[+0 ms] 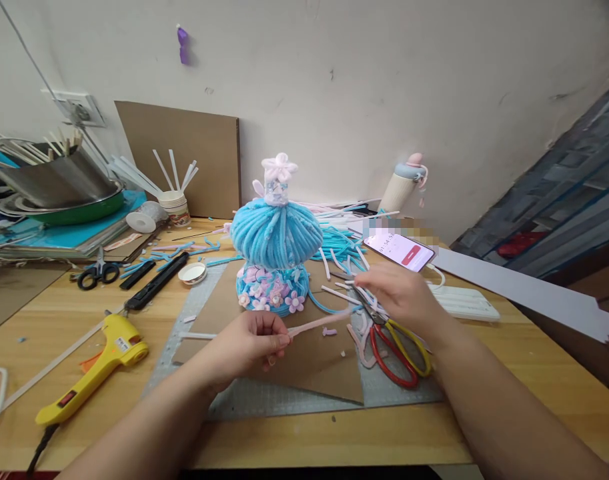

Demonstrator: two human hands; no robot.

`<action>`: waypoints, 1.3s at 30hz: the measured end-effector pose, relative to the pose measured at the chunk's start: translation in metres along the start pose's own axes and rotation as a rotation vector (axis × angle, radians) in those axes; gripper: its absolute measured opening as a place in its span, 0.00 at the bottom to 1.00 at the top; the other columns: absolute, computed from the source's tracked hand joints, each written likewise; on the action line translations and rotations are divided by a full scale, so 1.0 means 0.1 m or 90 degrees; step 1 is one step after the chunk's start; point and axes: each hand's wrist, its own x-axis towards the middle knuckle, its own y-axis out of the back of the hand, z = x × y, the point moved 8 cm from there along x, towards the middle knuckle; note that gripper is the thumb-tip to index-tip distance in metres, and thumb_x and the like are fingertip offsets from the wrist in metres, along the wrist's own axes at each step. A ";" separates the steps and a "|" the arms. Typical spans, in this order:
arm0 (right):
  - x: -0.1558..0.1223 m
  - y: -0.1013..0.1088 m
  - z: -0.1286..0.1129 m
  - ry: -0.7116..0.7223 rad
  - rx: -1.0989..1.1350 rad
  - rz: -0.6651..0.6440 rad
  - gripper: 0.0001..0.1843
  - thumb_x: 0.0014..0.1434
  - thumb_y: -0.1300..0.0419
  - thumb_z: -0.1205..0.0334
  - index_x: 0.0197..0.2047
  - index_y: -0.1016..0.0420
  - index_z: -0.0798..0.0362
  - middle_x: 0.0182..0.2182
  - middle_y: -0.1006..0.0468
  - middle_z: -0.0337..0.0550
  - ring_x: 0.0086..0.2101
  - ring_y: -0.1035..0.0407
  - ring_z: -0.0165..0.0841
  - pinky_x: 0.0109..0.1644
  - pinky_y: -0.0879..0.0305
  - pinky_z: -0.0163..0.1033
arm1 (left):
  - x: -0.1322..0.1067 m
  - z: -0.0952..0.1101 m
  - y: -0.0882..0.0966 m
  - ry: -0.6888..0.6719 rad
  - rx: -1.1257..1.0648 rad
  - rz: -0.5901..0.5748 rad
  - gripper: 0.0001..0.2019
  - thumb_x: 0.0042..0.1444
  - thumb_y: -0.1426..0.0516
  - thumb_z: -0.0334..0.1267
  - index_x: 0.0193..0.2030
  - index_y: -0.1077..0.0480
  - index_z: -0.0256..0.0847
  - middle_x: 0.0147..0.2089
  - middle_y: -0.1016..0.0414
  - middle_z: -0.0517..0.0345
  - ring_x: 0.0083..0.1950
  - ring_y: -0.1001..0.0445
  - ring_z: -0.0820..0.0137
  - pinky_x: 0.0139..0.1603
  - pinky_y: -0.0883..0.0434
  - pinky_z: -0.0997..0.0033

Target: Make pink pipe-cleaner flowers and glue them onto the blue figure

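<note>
My left hand (254,343) is closed in a pinch on one end of a pale pink pipe cleaner (317,325), which stretches to the right. Above the scissors (401,357), my right hand (401,297) hovers near the blades, its fingers blurred and partly hidden. I cannot tell whether it touches anything. The scissors have one red and one yellow handle. Behind both hands stands a blue pipe-cleaner figure (277,233) with a puffy skirt, a pale pink top and a base covered in pink and lilac flowers. It rests on a cardboard sheet (304,370).
A grey cutting mat (254,400) lies under the cardboard. Left are a yellow glue gun (99,367), black scissors (99,273) and a black cutter (159,280). Loose pipe cleaners (339,247), a phone (399,250), a white power bank (467,303) and a bottle (401,187) are right.
</note>
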 end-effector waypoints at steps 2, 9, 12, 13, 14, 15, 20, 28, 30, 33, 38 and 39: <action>-0.05 0.21 0.24 -0.119 0.026 0.111 0.10 0.63 0.49 0.62 0.38 0.27 0.51 0.34 0.23 0.44 0.36 0.30 0.35 0.42 0.37 0.39 | 0.01 0.01 0.02 -0.010 0.015 0.004 0.15 0.45 0.38 0.47 0.27 0.33 0.36 0.22 0.34 0.64 0.22 0.38 0.77 0.24 0.40 0.75; -0.04 -0.19 -0.35 0.009 0.100 -0.110 0.14 0.61 0.45 0.57 0.48 0.29 0.51 0.42 0.24 0.48 0.44 0.31 0.37 0.46 0.36 0.40 | 0.03 -0.01 -0.04 -0.013 0.041 -0.021 0.14 0.47 0.40 0.46 0.29 0.33 0.36 0.23 0.34 0.63 0.23 0.38 0.75 0.26 0.40 0.74; -0.06 -0.37 -0.48 0.063 0.077 -0.194 0.14 0.65 0.52 0.63 0.40 0.25 0.52 0.33 0.21 0.43 0.36 0.29 0.33 0.40 0.38 0.37 | 0.04 0.03 -0.01 -0.054 0.147 0.016 0.12 0.51 0.43 0.46 0.29 0.33 0.37 0.23 0.34 0.62 0.24 0.38 0.74 0.26 0.41 0.74; -0.06 -0.38 -0.46 0.061 0.067 -0.196 0.15 0.65 0.52 0.64 0.38 0.24 0.52 0.31 0.21 0.42 0.34 0.29 0.33 0.38 0.38 0.37 | 0.03 0.08 0.02 -0.093 0.223 0.054 0.11 0.53 0.44 0.45 0.28 0.33 0.38 0.23 0.33 0.61 0.25 0.37 0.73 0.27 0.42 0.73; -0.06 -0.37 -0.42 0.054 0.055 -0.193 0.15 0.65 0.52 0.65 0.38 0.24 0.52 0.31 0.21 0.42 0.34 0.29 0.33 0.38 0.39 0.37 | 0.02 0.14 0.05 -0.142 0.311 0.100 0.11 0.54 0.46 0.43 0.28 0.32 0.39 0.24 0.32 0.60 0.26 0.36 0.71 0.28 0.42 0.73; -0.05 -0.36 -0.37 0.046 0.047 -0.195 0.14 0.65 0.52 0.65 0.38 0.24 0.52 0.31 0.21 0.42 0.35 0.29 0.33 0.38 0.40 0.37 | -0.01 0.21 0.06 -0.194 0.400 0.147 0.10 0.56 0.47 0.42 0.27 0.32 0.40 0.25 0.31 0.59 0.29 0.34 0.70 0.30 0.42 0.72; -0.06 -0.24 -0.20 -0.004 0.114 -0.254 0.14 0.65 0.50 0.61 0.38 0.23 0.51 0.32 0.20 0.40 0.34 0.29 0.31 0.37 0.41 0.35 | -0.15 0.29 -0.15 -0.287 0.623 0.218 0.08 0.58 0.50 0.36 0.33 0.30 0.44 0.34 0.25 0.55 0.37 0.30 0.64 0.36 0.40 0.69; -0.37 0.00 -0.29 -0.070 0.297 -0.494 0.13 0.63 0.47 0.58 0.36 0.22 0.53 0.28 0.22 0.38 0.29 0.31 0.29 0.33 0.39 0.31 | -0.27 0.10 -0.67 -0.245 0.488 0.098 0.10 0.60 0.51 0.40 0.31 0.32 0.43 0.31 0.27 0.56 0.32 0.31 0.67 0.31 0.39 0.72; -0.40 0.07 -0.21 -0.104 0.233 -0.474 0.13 0.63 0.49 0.59 0.35 0.23 0.52 0.27 0.24 0.38 0.28 0.32 0.29 0.31 0.41 0.32 | -0.33 0.08 -0.55 -0.237 0.457 0.138 0.10 0.61 0.51 0.41 0.33 0.32 0.43 0.31 0.27 0.57 0.32 0.32 0.68 0.32 0.38 0.72; -0.40 0.16 0.07 -0.219 0.108 -0.366 0.14 0.63 0.51 0.59 0.34 0.25 0.51 0.28 0.24 0.40 0.29 0.32 0.32 0.31 0.41 0.33 | -0.47 0.08 -0.23 -0.265 0.411 0.251 0.08 0.59 0.48 0.42 0.35 0.31 0.43 0.32 0.28 0.57 0.33 0.31 0.67 0.34 0.36 0.73; -0.37 0.03 0.39 -0.343 0.014 -0.236 0.17 0.63 0.52 0.53 0.36 0.25 0.50 0.32 0.22 0.43 0.33 0.30 0.36 0.34 0.41 0.36 | -0.62 -0.04 0.13 -0.260 0.384 0.369 0.08 0.55 0.44 0.45 0.31 0.30 0.43 0.30 0.26 0.58 0.34 0.30 0.66 0.34 0.35 0.73; -0.34 -0.02 0.39 -0.332 0.019 -0.231 0.17 0.63 0.52 0.52 0.39 0.25 0.50 0.34 0.22 0.43 0.34 0.29 0.36 0.34 0.41 0.36 | -0.64 -0.06 0.17 -0.262 0.377 0.390 0.09 0.54 0.44 0.45 0.31 0.30 0.44 0.30 0.26 0.58 0.34 0.29 0.65 0.35 0.35 0.73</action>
